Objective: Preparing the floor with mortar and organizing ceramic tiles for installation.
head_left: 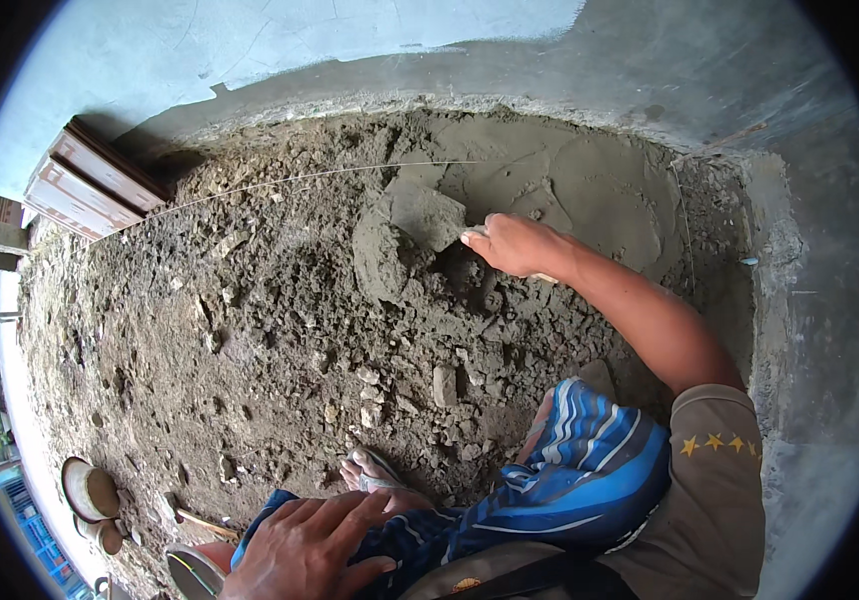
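My right hand [517, 245] is closed round the light handle of a trowel, its arm stretched forward. The trowel blade [430, 216], smeared grey, lies on wet mortar at the near left edge of a smoothed patch. Wet mortar [590, 190] spreads from there toward the wall and the right corner. A dark hollow shows just below the blade. My left hand [310, 545] rests with its fingers stretched out on the blue patterned cloth [590, 450] over my knee, holding nothing.
Rough soil with stones [250, 330] covers the ground. A thin string [320, 172] crosses it. Walls [450, 75] stand behind and at the right. Brown-and-white boards [95, 185] lean at the far left; buckets [92, 490] stand at the lower left, and my bare foot [380, 472] is in front.
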The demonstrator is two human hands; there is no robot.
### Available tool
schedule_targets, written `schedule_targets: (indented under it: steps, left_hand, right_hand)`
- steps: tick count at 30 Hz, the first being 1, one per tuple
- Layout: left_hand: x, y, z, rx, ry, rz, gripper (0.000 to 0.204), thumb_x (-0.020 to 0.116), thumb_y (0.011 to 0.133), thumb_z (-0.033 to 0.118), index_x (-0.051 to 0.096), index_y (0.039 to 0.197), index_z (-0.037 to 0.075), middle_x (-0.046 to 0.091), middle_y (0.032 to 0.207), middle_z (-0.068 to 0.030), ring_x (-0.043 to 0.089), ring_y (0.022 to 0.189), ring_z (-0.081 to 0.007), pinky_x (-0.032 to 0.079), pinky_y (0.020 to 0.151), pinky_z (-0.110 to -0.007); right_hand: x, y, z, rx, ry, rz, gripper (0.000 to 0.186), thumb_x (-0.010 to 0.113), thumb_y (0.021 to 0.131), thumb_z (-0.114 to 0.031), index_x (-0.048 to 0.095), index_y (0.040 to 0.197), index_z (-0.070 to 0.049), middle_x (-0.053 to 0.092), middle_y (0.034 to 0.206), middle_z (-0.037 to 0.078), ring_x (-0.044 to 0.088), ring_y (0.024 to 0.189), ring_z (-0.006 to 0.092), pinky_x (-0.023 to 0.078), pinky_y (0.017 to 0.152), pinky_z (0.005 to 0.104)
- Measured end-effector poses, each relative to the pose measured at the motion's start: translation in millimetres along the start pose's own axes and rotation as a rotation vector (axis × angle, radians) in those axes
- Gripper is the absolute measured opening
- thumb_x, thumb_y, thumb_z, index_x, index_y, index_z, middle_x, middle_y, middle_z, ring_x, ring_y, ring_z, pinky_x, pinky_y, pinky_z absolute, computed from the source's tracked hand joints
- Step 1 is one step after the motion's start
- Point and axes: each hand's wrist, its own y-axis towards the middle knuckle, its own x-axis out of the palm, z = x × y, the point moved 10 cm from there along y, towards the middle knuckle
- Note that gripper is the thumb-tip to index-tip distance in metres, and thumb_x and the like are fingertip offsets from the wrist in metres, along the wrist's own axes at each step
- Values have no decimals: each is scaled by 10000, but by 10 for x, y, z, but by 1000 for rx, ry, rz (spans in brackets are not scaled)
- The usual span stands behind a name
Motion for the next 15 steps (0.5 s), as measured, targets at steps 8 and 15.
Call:
schedule_targets:
  steps: [8, 15]
  left_hand:
    - [-21, 330, 23, 90, 198, 11, 683, 685, 885, 480, 488, 1410, 91, 657, 1185, -157, 672, 1022, -370, 532, 897, -445]
    - [68, 64, 294, 146, 194, 49, 675, 682, 887, 485, 496, 1408, 98, 658, 1206, -155, 674, 1032, -365, 537, 905, -436]
  right_hand:
    - [75, 155, 481, 256, -196, -63, 583, 458, 1006, -491, 721, 937, 24, 727, 857, 204, 705, 783, 390, 552, 739, 487]
    - [35, -150, 1312, 384, -284, 60, 569, 465, 1005, -515, 706, 1068, -3, 739, 954, 143, 714, 770, 313, 551, 771, 469]
